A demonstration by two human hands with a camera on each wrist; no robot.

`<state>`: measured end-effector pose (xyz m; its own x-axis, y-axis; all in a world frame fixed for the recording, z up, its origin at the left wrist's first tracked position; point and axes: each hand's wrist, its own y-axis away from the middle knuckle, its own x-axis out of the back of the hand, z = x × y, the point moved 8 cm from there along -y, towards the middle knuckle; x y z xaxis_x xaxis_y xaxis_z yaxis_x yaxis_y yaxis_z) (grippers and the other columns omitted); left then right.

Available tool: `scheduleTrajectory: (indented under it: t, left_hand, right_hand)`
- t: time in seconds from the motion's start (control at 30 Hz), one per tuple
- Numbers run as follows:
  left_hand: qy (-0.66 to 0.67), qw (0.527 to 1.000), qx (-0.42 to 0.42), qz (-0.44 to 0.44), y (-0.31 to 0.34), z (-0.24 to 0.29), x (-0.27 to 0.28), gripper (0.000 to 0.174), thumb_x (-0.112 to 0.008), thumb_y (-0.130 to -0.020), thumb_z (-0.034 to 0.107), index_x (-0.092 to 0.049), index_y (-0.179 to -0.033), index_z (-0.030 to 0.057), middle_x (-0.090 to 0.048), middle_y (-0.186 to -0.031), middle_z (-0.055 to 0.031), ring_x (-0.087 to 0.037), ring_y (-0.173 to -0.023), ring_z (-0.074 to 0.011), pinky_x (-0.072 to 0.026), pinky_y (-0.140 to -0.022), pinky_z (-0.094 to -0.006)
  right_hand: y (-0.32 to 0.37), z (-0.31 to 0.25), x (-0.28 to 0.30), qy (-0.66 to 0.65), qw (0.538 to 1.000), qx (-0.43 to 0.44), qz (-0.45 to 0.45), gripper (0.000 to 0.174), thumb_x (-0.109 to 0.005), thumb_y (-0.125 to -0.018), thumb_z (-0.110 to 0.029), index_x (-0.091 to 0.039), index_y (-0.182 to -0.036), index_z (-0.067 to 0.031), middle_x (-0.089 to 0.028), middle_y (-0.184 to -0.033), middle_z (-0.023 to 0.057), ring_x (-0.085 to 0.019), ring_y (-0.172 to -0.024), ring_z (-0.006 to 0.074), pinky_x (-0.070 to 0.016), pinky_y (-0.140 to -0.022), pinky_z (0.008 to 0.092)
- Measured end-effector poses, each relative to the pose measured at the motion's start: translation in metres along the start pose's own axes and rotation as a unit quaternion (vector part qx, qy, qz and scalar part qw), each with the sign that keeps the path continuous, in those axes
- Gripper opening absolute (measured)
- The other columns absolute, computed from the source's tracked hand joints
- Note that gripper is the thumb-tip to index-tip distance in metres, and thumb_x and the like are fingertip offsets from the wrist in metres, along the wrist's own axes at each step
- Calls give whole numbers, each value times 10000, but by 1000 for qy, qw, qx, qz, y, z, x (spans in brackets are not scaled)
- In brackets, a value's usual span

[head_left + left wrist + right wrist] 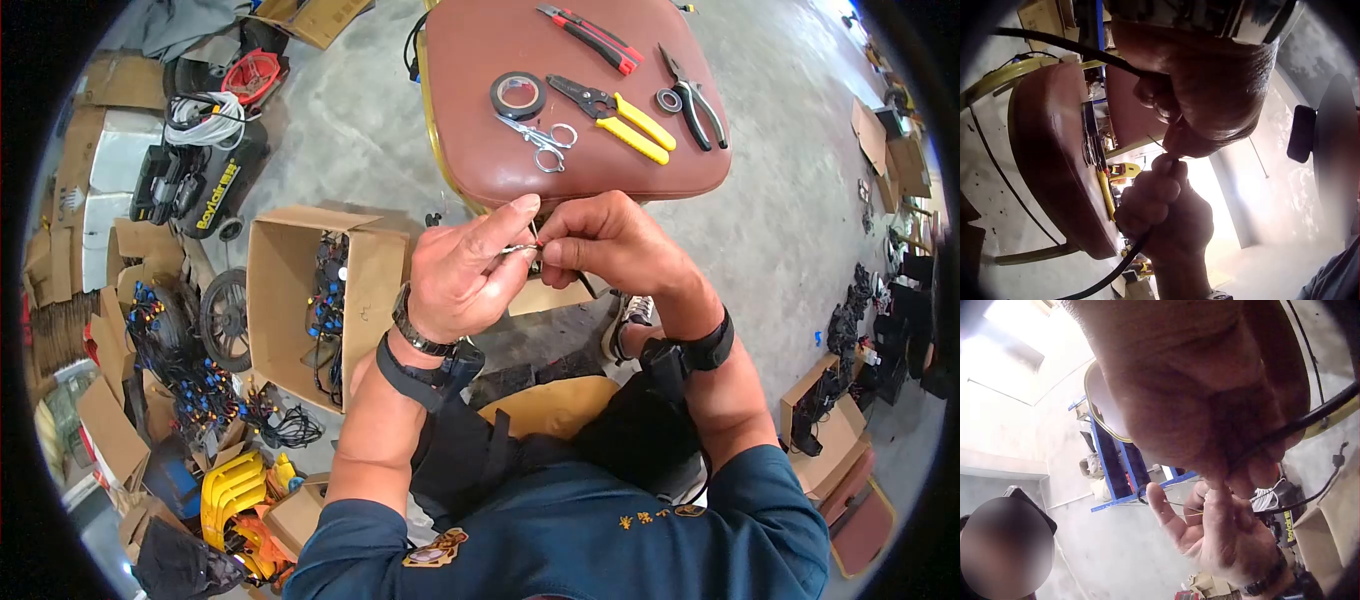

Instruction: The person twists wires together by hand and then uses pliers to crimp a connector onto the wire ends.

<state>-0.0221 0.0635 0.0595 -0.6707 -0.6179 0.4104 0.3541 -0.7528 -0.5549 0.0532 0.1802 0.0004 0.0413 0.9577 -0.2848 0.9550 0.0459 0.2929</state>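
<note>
Box: an open cardboard box (300, 300) sits on the floor left of the hands, with dark leads with blue ends inside.
Left hand: the left hand (460, 275) pinches a thin wire (522, 247) between thumb and forefinger.
Thin wire: it is held between both hands, just below the seat's near edge.
Right hand: the right hand (605, 245) has its fingers curled, gripping the wire's other end — a black cable (1310, 422) runs under them.
Seat: a maroon seat (470, 40) lies beyond the hands — on it are a tape roll (517, 95), scissors (540, 140) and yellow-handled pliers (620, 118).

Tool-strewn stool (470, 60) just ahead; cardboard box (268, 300) left
</note>
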Motion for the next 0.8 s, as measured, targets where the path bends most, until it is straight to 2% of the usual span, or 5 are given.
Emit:
scheduleTrajectory:
  t: [0.07, 0.2, 0.5, 0.6, 0.8]
  left_hand:
    - [0, 1000, 3, 9, -2, -1, 0, 679, -658, -776, -142, -491, -1412, 29, -703, -850, -72, -638, -697, -112, -506, -625, -232]
    - [138, 972, 192, 14, 12, -36, -7, 682, -671, -806, -121, -440, -1435, 1, -667, -902, -71, -633, -826, -118, -512, -731, -250]
    - [279, 889, 361, 33, 31, -65, -5, 599, -701, -813, -29, -480, -1369, -8, -690, -924, -79, -626, -779, -102, -512, -684, -244]
    - [356, 860, 354, 92, 33, -67, 0, 475, -712, -814, -15, -558, -1264, -19, -706, -926, -83, -633, -777, -101, -522, -680, -257]
    - [242, 882, 403, -18, 52, -75, -7, 104, -734, -846, 16, -695, -936, -18, -702, -910, -64, -627, -773, -97, -520, -707, -260]
  right_hand:
    - [-2, -1, 2, -16, 1000, 1, 7, 122, -636, -956, -88, -672, -978, 27, -695, -820, 54, -660, -755, 111, -552, -696, 261]
    - [-6, 7, 8, -9, 999, 13, 35, 113, -639, -948, -76, -668, -976, 30, -683, -810, 42, -635, -739, 100, -537, -681, 260]
    - [-10, 4, 4, 77, 993, 67, 58, 109, -667, -911, -45, -653, -982, 37, -672, -847, 27, -606, -805, 84, -507, -724, 267]
    - [-11, 5, 2, 102, 989, 94, 51, 109, -678, -908, -51, -656, -979, 29, -668, -846, 23, -595, -812, 76, -499, -728, 264]
    - [-11, 4, 0, 165, 977, 122, 58, 110, -697, -897, -57, -658, -960, 23, -674, -849, 19, -594, -807, 74, -497, -726, 263]
